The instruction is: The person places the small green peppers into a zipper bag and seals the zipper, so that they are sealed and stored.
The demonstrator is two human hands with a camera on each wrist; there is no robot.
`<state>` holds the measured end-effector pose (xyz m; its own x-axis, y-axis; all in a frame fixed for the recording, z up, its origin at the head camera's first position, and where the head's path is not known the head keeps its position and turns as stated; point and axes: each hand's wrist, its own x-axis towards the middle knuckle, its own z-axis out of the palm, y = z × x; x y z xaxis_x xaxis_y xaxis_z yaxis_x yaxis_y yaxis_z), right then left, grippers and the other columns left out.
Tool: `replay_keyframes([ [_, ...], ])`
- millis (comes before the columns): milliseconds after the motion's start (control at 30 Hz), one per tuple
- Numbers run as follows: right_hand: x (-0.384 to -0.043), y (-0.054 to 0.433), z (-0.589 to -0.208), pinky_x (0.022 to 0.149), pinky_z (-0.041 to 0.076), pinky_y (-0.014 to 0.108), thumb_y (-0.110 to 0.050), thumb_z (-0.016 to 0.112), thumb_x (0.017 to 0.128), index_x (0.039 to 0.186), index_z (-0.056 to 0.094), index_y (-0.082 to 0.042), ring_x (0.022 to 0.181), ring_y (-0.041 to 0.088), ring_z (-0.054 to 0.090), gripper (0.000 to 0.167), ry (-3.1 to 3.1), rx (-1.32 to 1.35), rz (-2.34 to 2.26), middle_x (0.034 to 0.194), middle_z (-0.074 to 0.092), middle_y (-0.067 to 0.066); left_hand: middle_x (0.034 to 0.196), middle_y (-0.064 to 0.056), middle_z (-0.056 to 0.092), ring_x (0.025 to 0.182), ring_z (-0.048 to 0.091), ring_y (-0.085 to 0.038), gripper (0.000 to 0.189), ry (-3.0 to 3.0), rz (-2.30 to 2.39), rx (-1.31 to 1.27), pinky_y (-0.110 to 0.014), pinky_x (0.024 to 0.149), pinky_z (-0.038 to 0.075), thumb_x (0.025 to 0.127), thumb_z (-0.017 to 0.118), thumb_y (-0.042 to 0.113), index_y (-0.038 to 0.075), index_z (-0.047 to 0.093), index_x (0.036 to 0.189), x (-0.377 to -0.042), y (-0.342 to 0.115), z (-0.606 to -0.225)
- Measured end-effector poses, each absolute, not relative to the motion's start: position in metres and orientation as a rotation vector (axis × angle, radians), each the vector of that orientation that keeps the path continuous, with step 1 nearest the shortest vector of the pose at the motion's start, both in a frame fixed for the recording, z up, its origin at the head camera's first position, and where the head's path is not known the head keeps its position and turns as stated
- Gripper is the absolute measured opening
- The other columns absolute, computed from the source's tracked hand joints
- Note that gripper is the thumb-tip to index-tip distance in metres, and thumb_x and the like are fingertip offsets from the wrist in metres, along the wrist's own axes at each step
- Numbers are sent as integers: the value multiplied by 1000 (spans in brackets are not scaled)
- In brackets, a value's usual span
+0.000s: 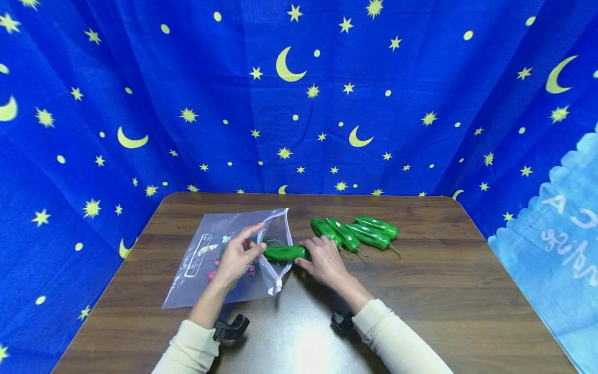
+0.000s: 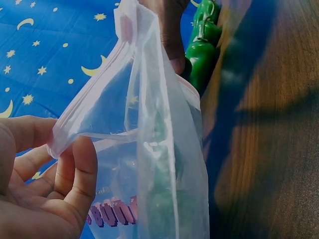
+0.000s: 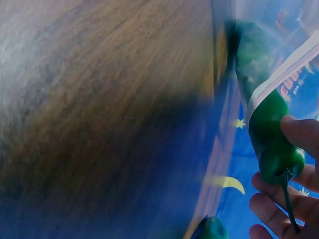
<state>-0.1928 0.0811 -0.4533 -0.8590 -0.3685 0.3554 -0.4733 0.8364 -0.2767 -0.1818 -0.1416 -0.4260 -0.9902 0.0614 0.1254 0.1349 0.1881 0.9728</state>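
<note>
Well, left fingers pinch a bag, pink lettering barely legible.

bag bars left; room right of loose peppers

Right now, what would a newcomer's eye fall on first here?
First, the blue curtain of yellow moons and stars filling the background. Then the glossy green pepper in the right hand, partway into the clear zip bag whose rim the left hand pinches. Four more green peppers lie on the wooden table, right of the bag.
</note>
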Motion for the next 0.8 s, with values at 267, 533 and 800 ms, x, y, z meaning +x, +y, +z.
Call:
replay_keyframes([
  [267, -193, 77, -453, 74, 40, 34, -38, 73, 78, 112, 66, -14, 88, 21, 54, 42, -2734, 652, 515, 100, 67, 4, 109, -17, 52, 61, 53, -5, 52, -2347, -1966, -233, -20, 54, 48, 84, 61, -2, 6, 51, 135, -179, -140, -425],
  [533, -195, 73, -453, 73, 40, 33, -38, 73, 77, 113, 66, -12, 86, 20, 53, 44, -2715, 667, 555, 98, 67, 4, 117, -14, 53, 62, 53, -5, 52, -2317, -1967, -270, -20, 53, 49, 83, 61, -3, 5, 52, 133, -178, -140, -426],
  [800, -196, 67, -453, 71, 39, 32, -38, 73, 78, 113, 66, -13, 87, 19, 54, 43, -2697, 686, 558, 101, 68, 3, 107, -18, 51, 59, 52, -5, 51, -2362, -1999, -207, -18, 50, 45, 84, 61, -4, 7, 52, 134, -178, -138, -423],
])
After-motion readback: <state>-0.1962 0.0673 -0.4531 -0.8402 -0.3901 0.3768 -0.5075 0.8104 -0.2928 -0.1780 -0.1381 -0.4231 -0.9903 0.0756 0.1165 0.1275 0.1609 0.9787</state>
